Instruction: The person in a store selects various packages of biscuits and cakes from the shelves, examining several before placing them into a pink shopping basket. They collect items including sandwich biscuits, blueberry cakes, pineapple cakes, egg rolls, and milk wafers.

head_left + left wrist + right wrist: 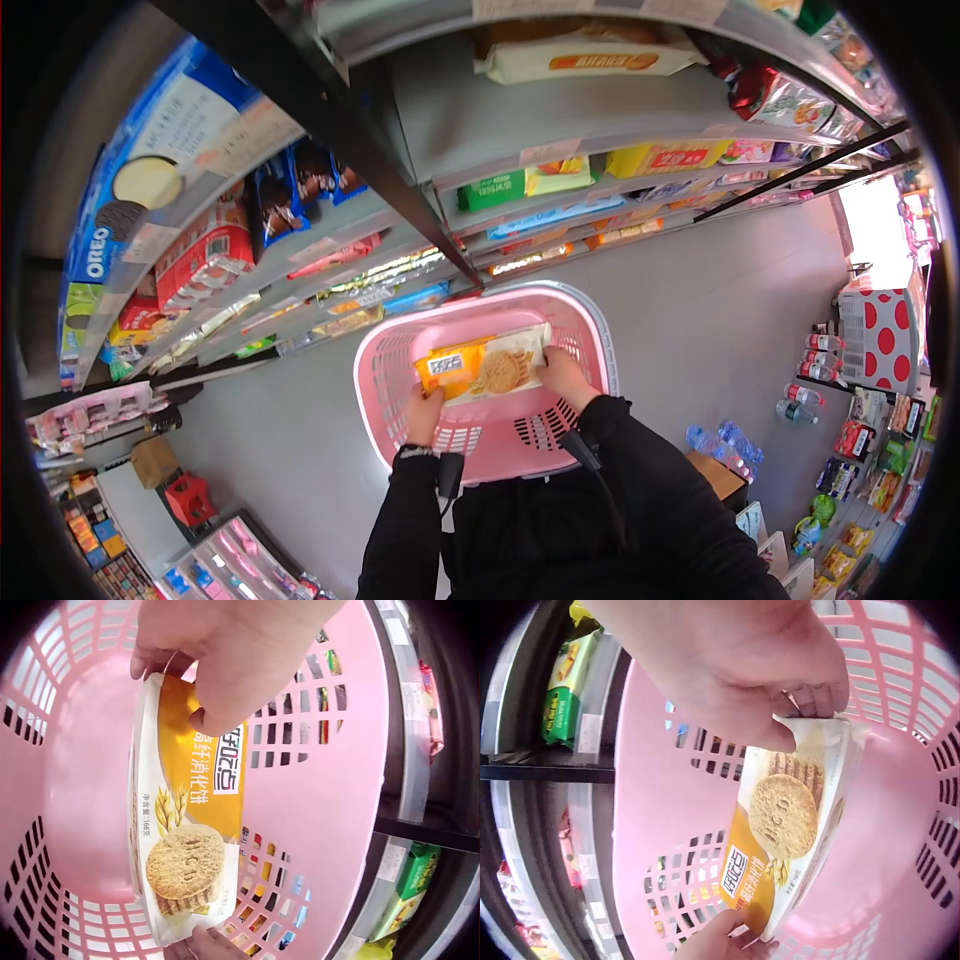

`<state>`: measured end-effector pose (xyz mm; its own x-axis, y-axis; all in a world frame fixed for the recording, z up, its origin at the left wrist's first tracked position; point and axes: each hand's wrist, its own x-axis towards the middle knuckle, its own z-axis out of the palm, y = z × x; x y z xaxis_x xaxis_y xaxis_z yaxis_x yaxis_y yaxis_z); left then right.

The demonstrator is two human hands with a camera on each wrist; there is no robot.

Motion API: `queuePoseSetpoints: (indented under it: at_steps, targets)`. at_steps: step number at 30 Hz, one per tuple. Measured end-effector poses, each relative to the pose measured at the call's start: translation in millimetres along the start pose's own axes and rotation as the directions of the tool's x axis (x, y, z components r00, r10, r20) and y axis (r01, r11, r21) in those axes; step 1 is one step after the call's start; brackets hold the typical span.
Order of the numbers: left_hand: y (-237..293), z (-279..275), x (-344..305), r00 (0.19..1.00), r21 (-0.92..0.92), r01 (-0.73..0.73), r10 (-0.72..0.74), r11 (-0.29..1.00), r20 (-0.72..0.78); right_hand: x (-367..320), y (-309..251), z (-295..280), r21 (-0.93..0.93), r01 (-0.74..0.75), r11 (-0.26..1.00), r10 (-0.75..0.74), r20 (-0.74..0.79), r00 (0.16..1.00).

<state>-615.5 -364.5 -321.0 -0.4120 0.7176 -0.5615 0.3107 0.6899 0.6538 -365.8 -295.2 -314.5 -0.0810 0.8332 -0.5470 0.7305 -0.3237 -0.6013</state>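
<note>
Fingers of my left hand (425,410) gripped the orange end of a biscuit pack (502,370), and those of my right hand (566,378) were curled round its white end, by the biscuits printed there. I had the pack with its printed face turned up toward me, slightly slanted, the right end farther from me than the left. Black sleeves (400,525) covered both my arms.

I held the pack within the outline of a pink basket (495,452), well in from its left and right edges and a little nearer its far edge than its near one; how deep below the rim it sat, I couldn't tell.

Around the basket I saw grey floor (700,290). Just past the basket's far edge stood shelves (470,125). A green pack (490,192) and a yellow pack (660,157) lay along the front edge of one, with a white bag (600,62) on a higher one. To the left, a blue cookie box (190,110) stood above a red box (205,262).

Farther off, I had a red stool (190,500) to my left and water bottles (722,450) to my right, with a spotted box (878,335) beyond them.
</note>
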Motion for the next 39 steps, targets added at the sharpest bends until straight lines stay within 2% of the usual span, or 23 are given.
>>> queuePoseSetpoints:
  at_steps: [1, 2, 4, 6, 8, 10, 11, 12, 13, 16, 17, 19, 23, 26, 28, 31, 32, 33, 34, 36, 37, 38, 39]
  targets:
    - [-0.3, -8.5, -4.9, 0.999, -0.017, -0.041, 0.040, 0.999, -0.022, -9.4, -6.9, -9.2, 0.056, 0.084, 0.995, -0.084, 0.007, 0.996]
    - [-0.3, -17.7, -11.0, 0.996, -0.035, -0.083, 0.082, 0.996, -0.046, -19.6, -14.7, -18.2, 0.053, 0.093, 0.994, -0.092, -0.015, 0.996]
    - [12.9, -36.5, -30.3, 0.989, -0.174, -0.143, 0.134, 0.974, -0.064, -37.9, -35.4, -41.5, 0.101, 0.230, 0.968, -0.233, 0.018, 0.972]
    - [32.6, -55.8, -51.9, 0.983, -0.277, -0.181, 0.161, 0.944, -0.092, -59.7, -63.1, -76.2, 0.035, 0.287, 0.957, -0.289, 0.102, 0.952]
    - [72.7, -69.9, -81.6, 0.963, -0.433, -0.264, 0.207, 0.862, -0.175, -79.6, -77.4, -108.0, 0.073, 0.358, 0.931, -0.361, 0.029, 0.932]
    - [110.7, -82.4, -105.0, 0.963, -0.493, -0.270, 0.221, 0.827, -0.157, -91.5, -82.3, -136.3, 0.252, 0.497, 0.830, -0.496, -0.073, 0.865]
    - [132.0, -84.9, -113.8, 0.940, -0.488, -0.342, 0.296, 0.803, -0.173, -100.6, -96.6, -160.2, 0.385, 0.366, 0.847, -0.388, -0.023, 0.922]
    - [151.0, -87.6, -119.7, 0.911, -0.482, -0.411, 0.366, 0.774, -0.189, -102.0, -102.9, -180.3, 0.384, 0.380, 0.842, -0.398, -0.035, 0.917]
    - [167.8, -90.3, -121.9, 0.876, -0.492, -0.473, 0.449, 0.731, -0.175, -101.5, -105.7, -200.1, 0.415, 0.444, 0.794, -0.451, -0.086, 0.888]
    - [229.1, -82.7, -126.4, 0.837, -0.513, -0.518, 0.530, 0.684, -0.138, -96.3, -117.1, -249.0, 0.500, 0.600, 0.625, -0.561, -0.246, 0.790]
    - [246.7, -77.1, -123.3, 0.831, -0.512, -0.527, 0.537, 0.678, -0.145, -96.4, -122.9, -266.1, 0.470, 0.613, 0.635, -0.557, -0.272, 0.785]
    - [280.8, -66.7, -116.5, 0.739, -0.495, -0.626, 0.661, 0.603, -0.130, -83.7, -127.3, -286.8, 0.505, 0.646, 0.572, -0.543, -0.358, 0.760]
    - [326.5, -42.9, -89.7, 0.692, -0.502, -0.648, 0.718, 0.573, -0.074, -62.6, -136.7, -319.1, 0.588, 0.645, 0.488, -0.428, -0.484, 0.764]
    - [357.1, -30.3, -86.8, 0.716, -0.533, -0.624, 0.692, 0.572, -0.096, -46.0, -138.0, -337.1, 0.578, 0.697, 0.425, -0.411, -0.563, 0.717]
    - [371.3, -26.5, -80.4, 0.612, -0.504, -0.729, 0.771, 0.463, -0.177, -30.9, -136.7, -348.4, 0.599, 0.683, 0.417, -0.394, -0.558, 0.730]
    - [390.7, -18.6, -67.6, 0.608, -0.488, -0.735, 0.776, 0.471, -0.168, 3.6, -138.1, -363.4, 0.520, 0.753, 0.403, -0.465, -0.592, 0.658]
    - [399.1, -16.8, -65.2, 0.605, -0.474, -0.741, 0.779, 0.476, -0.164, 15.6, -140.8, -367.6, 0.445, 0.796, 0.409, -0.478, -0.639, 0.603]
    - [403.6, -12.3, -55.5, 0.536, -0.436, -0.799, 0.819, 0.414, -0.205, 25.1, -144.1, -372.3, 0.415, 0.790, 0.451, -0.467, -0.644, 0.606]
    - [408.5, -9.5, -45.5, 0.508, -0.434, -0.815, 0.834, 0.384, -0.215, 32.4, -148.3, -377.7, 0.385, 0.780, 0.494, -0.456, -0.649, 0.609]
    - [419.2, -8.3, -27.4, 0.488, -0.386, -0.835, 0.851, 0.391, -0.194, 45.8, -158.6, -388.5, 0.404, 0.791, 0.459, -0.515, -0.604, 0.608]
    - [427.1, -5.9, -28.7, 0.511, -0.414, -0.821, 0.831, 0.395, -0.221, 53.7, -164.0, -387.5, 0.381, 0.845, 0.375, -0.516, -0.672, 0.532]
    - [431.0, -5.8, -22.8, 0.514, -0.414, -0.817, 0.832, 0.402, -0.207, 58.9, -165.7, -390.3, 0.387, 0.840, 0.380, -0.504, -0.675, 0.538]
    - [434.3, -8.4, -14.7, 0.533, -0.348, -0.821, 0.826, 0.453, -0.185, 61.0, -167.9, -394.4, 0.300, 0.844, 0.444, -0.503, -0.696, 0.512]
